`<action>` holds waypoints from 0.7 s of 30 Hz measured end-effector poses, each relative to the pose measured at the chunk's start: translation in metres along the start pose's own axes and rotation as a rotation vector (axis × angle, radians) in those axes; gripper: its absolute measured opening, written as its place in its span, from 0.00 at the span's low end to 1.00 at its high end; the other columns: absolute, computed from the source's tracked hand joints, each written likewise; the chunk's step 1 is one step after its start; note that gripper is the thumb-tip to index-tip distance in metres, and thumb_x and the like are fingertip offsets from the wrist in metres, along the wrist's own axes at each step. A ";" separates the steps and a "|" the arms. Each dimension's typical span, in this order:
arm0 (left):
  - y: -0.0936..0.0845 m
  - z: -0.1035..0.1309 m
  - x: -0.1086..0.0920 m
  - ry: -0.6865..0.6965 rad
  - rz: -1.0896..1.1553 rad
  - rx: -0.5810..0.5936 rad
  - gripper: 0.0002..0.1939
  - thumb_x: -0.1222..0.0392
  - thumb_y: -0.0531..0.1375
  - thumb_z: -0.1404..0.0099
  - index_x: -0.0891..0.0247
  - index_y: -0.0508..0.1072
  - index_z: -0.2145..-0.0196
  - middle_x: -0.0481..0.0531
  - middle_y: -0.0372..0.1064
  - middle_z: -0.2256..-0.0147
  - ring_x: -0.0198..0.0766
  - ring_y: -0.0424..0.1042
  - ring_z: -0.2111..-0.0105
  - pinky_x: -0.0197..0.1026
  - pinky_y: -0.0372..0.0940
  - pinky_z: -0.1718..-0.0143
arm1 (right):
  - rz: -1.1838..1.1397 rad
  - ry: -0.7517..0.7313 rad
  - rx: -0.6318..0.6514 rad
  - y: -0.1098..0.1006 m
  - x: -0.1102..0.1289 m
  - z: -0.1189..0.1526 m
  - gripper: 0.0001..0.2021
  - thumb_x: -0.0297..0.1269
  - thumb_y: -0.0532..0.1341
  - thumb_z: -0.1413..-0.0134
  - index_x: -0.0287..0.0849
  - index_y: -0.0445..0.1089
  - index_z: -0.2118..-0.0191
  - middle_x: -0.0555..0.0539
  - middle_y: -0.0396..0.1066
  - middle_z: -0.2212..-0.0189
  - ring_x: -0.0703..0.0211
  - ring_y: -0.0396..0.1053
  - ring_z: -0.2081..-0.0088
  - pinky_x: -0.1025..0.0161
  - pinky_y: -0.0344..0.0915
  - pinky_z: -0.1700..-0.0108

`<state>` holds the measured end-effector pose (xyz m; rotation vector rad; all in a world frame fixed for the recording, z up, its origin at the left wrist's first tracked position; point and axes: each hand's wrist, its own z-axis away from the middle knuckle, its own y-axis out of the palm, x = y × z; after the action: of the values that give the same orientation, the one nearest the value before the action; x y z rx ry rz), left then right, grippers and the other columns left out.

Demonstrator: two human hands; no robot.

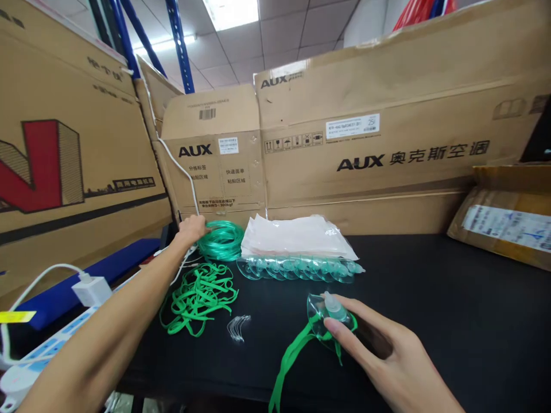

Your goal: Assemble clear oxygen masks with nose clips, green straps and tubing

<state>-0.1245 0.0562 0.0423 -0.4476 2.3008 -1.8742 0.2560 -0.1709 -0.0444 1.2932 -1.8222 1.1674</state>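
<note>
The right hand [398,354] gripped a clear plastic mask [316,310] in its fingers, steadiest by its frosted neck [334,304]; at the coiled translucent-green tubing's [221,242] left edge, the left hand's [193,227] grip was unclear.

A workshop or storeroom, judging by the blue metal racking [179,49], AUX cartons [365,132] and panelled ceiling [279,34].

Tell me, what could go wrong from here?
The left hand is at the coil of green tubing, right by a white cord; it might snag the cord. The green straps lie in a loose heap, so pulling one could drag others along. The long strap hanging from the clear mask in the right hand may catch on something.
</note>
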 end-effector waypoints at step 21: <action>-0.054 -0.018 0.015 0.076 0.103 -0.186 0.20 0.47 0.56 0.31 0.64 0.82 0.64 0.58 0.79 0.62 0.53 0.76 0.53 0.49 0.69 0.50 | -0.017 0.001 -0.032 0.001 0.003 0.002 0.13 0.48 0.68 0.47 0.48 0.82 0.58 0.49 0.83 0.63 0.52 0.81 0.62 0.63 0.77 0.54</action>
<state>-0.1368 0.0585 0.1003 -0.2776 2.5074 -1.6666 0.2541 -0.1736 -0.0431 1.2872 -1.8185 1.1259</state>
